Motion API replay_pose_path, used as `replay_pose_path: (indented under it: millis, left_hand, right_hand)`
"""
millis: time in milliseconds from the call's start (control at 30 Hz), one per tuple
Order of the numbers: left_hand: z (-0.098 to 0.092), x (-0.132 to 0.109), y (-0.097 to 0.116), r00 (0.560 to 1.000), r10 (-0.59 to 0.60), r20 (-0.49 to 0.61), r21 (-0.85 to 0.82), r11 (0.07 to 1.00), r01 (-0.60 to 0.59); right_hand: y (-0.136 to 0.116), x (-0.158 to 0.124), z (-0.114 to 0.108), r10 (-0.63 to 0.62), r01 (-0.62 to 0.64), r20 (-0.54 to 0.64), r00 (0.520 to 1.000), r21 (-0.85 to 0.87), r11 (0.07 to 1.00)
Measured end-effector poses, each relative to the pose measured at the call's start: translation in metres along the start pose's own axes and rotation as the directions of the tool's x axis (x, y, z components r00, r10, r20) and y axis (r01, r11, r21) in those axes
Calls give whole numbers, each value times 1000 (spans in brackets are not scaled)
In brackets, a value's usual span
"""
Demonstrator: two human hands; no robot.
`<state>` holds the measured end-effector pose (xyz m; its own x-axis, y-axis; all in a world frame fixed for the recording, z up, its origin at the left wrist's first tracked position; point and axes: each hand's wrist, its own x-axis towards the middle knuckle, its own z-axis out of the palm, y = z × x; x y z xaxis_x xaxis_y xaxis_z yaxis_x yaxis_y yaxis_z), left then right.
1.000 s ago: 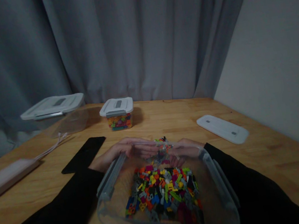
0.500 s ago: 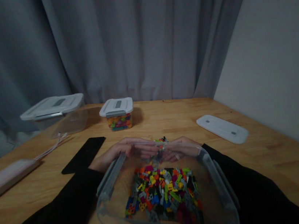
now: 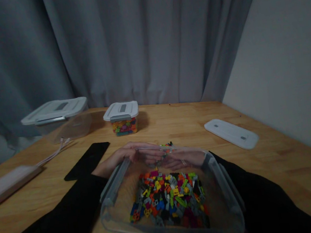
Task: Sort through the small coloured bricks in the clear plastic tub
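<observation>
In front of me stands a clear plastic box (image 3: 115, 228) without a lid, its bottom covered with loose toy building bricks (image 3: 169, 198) of many colours. Both hands are beyond its far wall and show partly through the plastic. My left hand (image 3: 140, 154) is open, fingers stretched to the right along the tabletop. From the other side my right hand (image 3: 182, 159) reaches left, fingers extended and roughly flat. Between and just behind the fingertips lies a small heap of bricks (image 3: 167, 144). The box wall blurs whether any bricks are within the fingers.
A lidded box of bricks (image 3: 123, 118) and a larger lidded clear box (image 3: 64, 122) stand at the back left. A black phone-like slab (image 3: 88, 161) and a white power strip (image 3: 11, 183) with a cord lie left. A white lid (image 3: 231, 133) lies right.
My right hand has shifted slightly down and left, behind the box wall. The left hand has barely moved, and the open box appears slightly shifted.
</observation>
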<state>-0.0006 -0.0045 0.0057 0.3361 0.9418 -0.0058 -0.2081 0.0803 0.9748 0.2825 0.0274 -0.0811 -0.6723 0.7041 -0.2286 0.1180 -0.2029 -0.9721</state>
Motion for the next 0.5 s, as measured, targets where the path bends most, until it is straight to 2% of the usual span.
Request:
replay_pose_path:
  millis: [67,133,167,233,333,433,500]
  left_hand:
    - [-1,0,-1,999,18,-36,-1,1000,-18]
    - [-2,-1,-2,998,33,-59,-3,999,-34]
    - [-2,-1,-2,997,39,-65,-5,999,-40]
    - [-2,-1,-2,997,50,-64,-8,999,-50]
    - [-1,1,-2,999,48,-21,-12,999,-48]
    - [2,4,-2,997,19,73,-12,1000,-18]
    - [4,6,-2,991,4,137,-13,1000,-2]
  right_hand:
    - [-4,-6,-5,-46,45,-19,999,-35,998]
    - [-6,-10,-17,-150,131,-95,984,-182,974]
    - [-6,-11,-26,-229,175,-159,960,-296,939]
    - [-4,-10,-44,-397,213,-283,873,-510,833]
    - [5,-3,-61,-512,211,-349,785,-626,751]
    - [17,3,-54,-592,166,-384,708,-724,669]
    - [22,5,-42,-627,127,-344,699,-804,582]
